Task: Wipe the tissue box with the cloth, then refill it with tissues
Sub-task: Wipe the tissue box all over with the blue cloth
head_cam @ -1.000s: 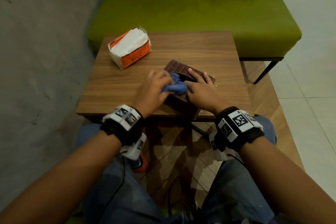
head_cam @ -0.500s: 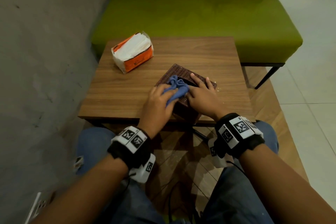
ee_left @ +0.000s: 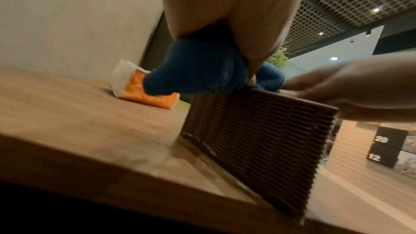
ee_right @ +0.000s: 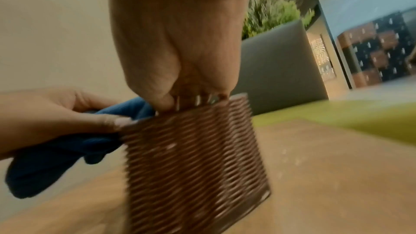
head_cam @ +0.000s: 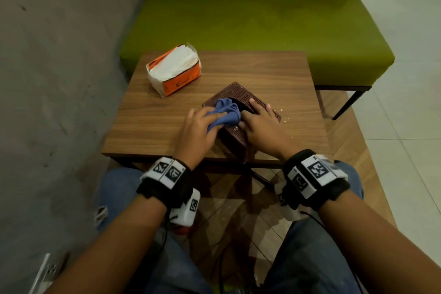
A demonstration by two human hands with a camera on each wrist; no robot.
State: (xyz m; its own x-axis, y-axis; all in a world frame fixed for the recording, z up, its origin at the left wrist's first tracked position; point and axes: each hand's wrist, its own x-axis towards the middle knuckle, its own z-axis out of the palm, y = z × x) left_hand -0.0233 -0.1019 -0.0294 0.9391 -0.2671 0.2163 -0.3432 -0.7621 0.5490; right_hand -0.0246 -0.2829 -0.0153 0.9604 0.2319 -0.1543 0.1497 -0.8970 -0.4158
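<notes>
Wiping underway: left hand (head_cam: 195,131) grip bunched on blue cloth (head_cam: 225,112) atop brown woven tissue box (head_cam: 241,95) near worktop (head_cam: 152,124) front edge; right hand (head_cam: 262,126) flat, steadying it; orange tissue pack (head_cam: 174,70) untouched, refill remains

White numbers 20 (ee_left: 381,139) and 12 (ee_left: 374,157) stand on two dark blocks by the far wall in the left wrist view, and the dark writing on the orange tissue pack (head_cam: 174,70) is too small to read.
</notes>
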